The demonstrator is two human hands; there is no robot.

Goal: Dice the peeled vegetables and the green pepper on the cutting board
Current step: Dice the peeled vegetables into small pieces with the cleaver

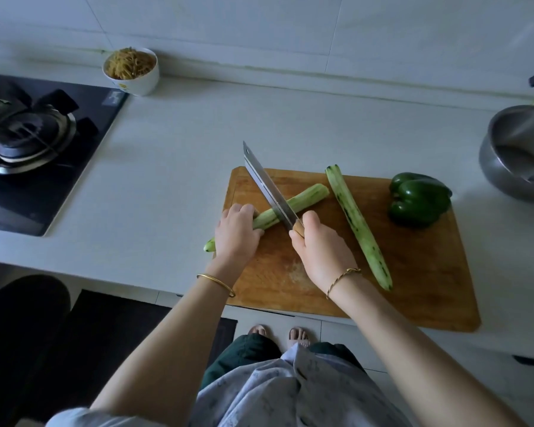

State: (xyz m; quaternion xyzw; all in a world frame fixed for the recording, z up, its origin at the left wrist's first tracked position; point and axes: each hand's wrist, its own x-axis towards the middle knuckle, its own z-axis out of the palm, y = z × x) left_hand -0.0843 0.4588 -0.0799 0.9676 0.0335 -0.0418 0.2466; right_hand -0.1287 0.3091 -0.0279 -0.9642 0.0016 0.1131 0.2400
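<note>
Noodle bowl (131,71) – gas stove (34,143) – steel pot (520,152).

A warm orange-brown wooden cutting board (413,272) on a pale grey-white counter (182,143). One peeled vegetable (302,198) is pale green; the second peeled vegetable (356,223) is pale green with dark green flecks. The pepper (418,198) is deep glossy green. The knife (265,183) has a silver blade and tan handle. A white bowl (142,83) holds yellow-brown strands. The stove (28,180) is black, the pot (500,174) dull silver. Both bracelets (216,285) are gold; the shirt (275,396) is pale blue-white with a faint small print.
</note>
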